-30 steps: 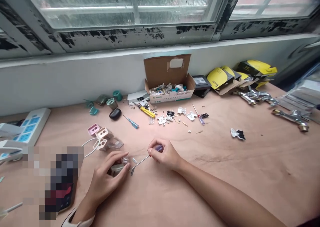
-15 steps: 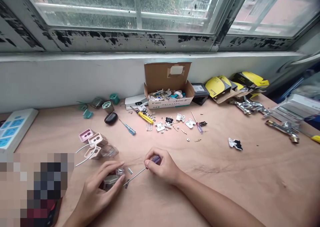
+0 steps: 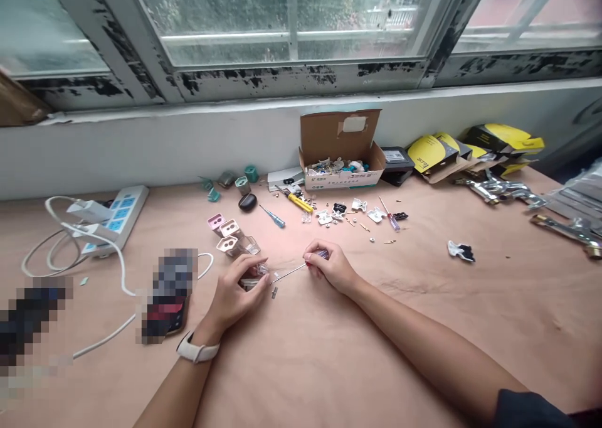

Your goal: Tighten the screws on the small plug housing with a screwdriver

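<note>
My left hand point(image 3: 241, 288) rests on the table, its fingers curled round a clear plastic piece point(image 3: 261, 269) and a see-through casing that the hand partly hides. In my right hand point(image 3: 332, 268) is a screwdriver point(image 3: 290, 272) with a purple handle and a thin metal shaft. The shaft slopes down to the left, its tip close to my left fingertips. Beside that tip lies a small flat metal blade point(image 3: 274, 293), and another small piece point(image 3: 277, 276) is just above it. Several two-hole pencil sharpeners point(image 3: 229, 228) stand behind my left hand.
An open carton point(image 3: 343, 180) of small parts stands by the wall. Before it lie a yellow-handled screwdriver point(image 3: 301, 203), a blue screwdriver point(image 3: 273, 216) and white plastic shells point(image 3: 376, 214). Metal taps point(image 3: 498, 192) lie right; a power strip point(image 3: 122, 218) and blurred phone point(image 3: 167, 296) lie left.
The view has swung left and back, bringing the power strip and cables into sight. Both hands keep their hold, with the screwdriver tip still close to my left fingers.
</note>
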A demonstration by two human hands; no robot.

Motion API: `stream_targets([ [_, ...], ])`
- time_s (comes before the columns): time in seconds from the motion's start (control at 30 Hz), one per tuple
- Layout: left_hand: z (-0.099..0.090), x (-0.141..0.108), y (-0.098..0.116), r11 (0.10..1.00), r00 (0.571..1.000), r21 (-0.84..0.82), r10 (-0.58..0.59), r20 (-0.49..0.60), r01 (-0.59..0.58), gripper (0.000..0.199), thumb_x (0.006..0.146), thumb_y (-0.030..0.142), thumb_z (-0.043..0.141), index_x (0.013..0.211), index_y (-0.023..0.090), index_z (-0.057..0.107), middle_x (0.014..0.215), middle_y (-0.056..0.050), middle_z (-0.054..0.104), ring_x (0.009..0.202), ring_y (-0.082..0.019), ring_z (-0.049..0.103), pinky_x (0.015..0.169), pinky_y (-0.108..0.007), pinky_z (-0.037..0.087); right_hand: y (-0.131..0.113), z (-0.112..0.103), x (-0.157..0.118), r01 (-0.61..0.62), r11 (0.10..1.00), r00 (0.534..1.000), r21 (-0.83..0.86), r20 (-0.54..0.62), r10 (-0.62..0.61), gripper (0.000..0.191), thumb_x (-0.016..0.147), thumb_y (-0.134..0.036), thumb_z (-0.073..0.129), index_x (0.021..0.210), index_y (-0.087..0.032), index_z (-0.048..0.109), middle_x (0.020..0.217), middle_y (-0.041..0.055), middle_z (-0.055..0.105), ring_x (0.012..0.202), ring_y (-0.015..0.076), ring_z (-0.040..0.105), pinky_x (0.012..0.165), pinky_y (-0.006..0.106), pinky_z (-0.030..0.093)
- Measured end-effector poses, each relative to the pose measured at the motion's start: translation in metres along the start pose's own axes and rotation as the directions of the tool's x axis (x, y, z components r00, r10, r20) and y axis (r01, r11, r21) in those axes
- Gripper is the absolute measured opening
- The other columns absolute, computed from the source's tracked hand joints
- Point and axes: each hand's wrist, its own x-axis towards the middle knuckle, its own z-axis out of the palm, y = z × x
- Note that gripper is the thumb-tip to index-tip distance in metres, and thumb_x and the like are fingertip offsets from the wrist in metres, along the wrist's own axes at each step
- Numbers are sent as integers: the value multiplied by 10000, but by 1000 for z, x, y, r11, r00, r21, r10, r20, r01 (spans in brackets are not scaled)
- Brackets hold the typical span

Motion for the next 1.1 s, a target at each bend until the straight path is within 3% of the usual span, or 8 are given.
stream_targets([
  [0.2,0,-1,1,998,1000,-59,-29,-1,29,293,917,262,663,1201,191,673,1111,-66,701,853,-123,689,741,-226,584,2,0,0,37,993,996,-113,-74,-45,230,769,-378,715,721,-183,603,579,-34,550,460,102,471,462,235,372],
  [0.33,1,-1,-2,998,1000,-65,-3,-11,3,285,917,235,648,1198,188,672,1130,-69,702,974,-148,694,825,-242,589,3,-5,2,84,977,984,-194,-140,-112,210,777,-380,716,792,-194,618,598,-40,559,471,116,506,464,244,393],
  [0.57,3,-2,-3,998,1000,-64,-14,21,15,348,911,242,641,1255,184,649,1187,-82,718,1031,-170,703,909,-284,588,4,-13,3,95,965,992,-243,-60,-113,240,820,-399,725,877,-205,595,584,-55,555,492,130,538,500,257,424],
  [0.9,4,-2,-2,993,995,-65,-93,34,95,369,896,280,648,1250,176,650,1108,-76,741,871,-145,713,773,-249,579,4,-14,5,103,964,993,-246,-31,-114,275,832,-425,736,887,-199,591,600,-47,571,501,132,552,502,256,421],
  [1.1,2,0,3,997,995,24,-78,64,77,325,889,249,627,1207,194,669,1044,-67,697,916,-162,678,820,-276,560,0,-19,15,110,958,994,-265,39,-103,260,819,-403,739,894,-191,610,624,-28,605,527,139,578,525,262,438],
])
